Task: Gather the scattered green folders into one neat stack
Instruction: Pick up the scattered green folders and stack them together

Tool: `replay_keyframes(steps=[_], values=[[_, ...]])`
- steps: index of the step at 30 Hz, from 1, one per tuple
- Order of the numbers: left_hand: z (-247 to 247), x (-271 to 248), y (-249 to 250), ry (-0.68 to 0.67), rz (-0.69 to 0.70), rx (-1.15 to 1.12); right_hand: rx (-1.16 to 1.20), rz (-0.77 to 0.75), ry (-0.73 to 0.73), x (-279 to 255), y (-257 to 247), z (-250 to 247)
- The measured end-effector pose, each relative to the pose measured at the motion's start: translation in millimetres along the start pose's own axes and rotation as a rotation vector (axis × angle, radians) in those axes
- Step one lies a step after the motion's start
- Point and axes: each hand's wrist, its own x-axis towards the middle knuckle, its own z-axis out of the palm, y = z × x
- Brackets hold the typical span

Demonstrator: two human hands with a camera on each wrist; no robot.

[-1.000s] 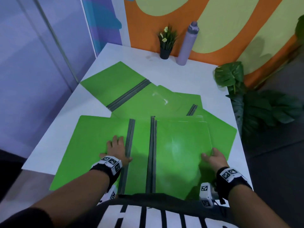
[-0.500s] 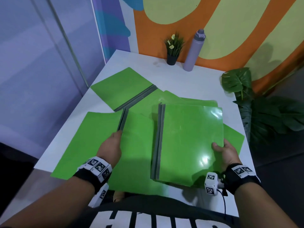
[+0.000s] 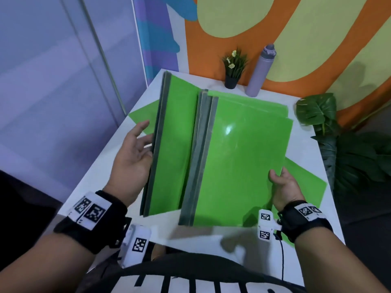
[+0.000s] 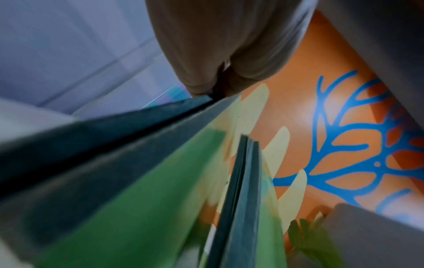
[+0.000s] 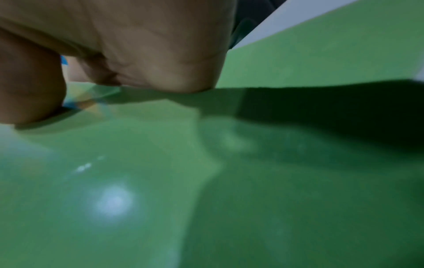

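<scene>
Mid-gather: the left hand (image 3: 132,163) grips one folder (image 3: 171,149) by its spine, the right hand (image 3: 283,187) pinches the lifted stack (image 3: 243,161); next, merge them, then collect folders left on the surface (image 3: 101,178).

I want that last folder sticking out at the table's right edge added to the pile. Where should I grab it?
Take the loose folder by its outer right edge, coming in from the right with the right hand. It lies flat, its left part buried under the raised pile, so only that edge and corner are free to pinch.
</scene>
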Motion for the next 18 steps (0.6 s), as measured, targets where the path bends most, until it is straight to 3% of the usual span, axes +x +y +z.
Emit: replay_keyframes(steps=[7, 9, 11, 13, 15, 18], values=[[6.9, -1.2, -25.6, -0.061, -0.373, -0.276, -0.096, 0.047, -0.158, 6.7, 22.8, 47.6], [5.0, 2.0, -30.7, -0.152, -0.425, -0.159, -0.13, 0.044, -0.1, 9.7, 29.2, 62.2], [-0.9, 4.3, -43.5, -0.26, -0.484, 0.137, -0.165, 0.014, -0.104, 12.4, 33.3, 76.5], [-12.3, 5.7, -61.0, -0.176, -0.551, 0.32, -0.241, -0.011, -0.146, 13.9, 37.1, 90.9], [-27.6, 8.4, -77.2, -0.045, -0.594, 0.359, -0.35, -0.011, -0.148, 19.7, 42.5, 102.8], [-50.3, 12.3, -94.5, 0.058, -0.64, 0.393, -0.531, 0.005, 0.048, 36.2, 52.1, 106.5]])
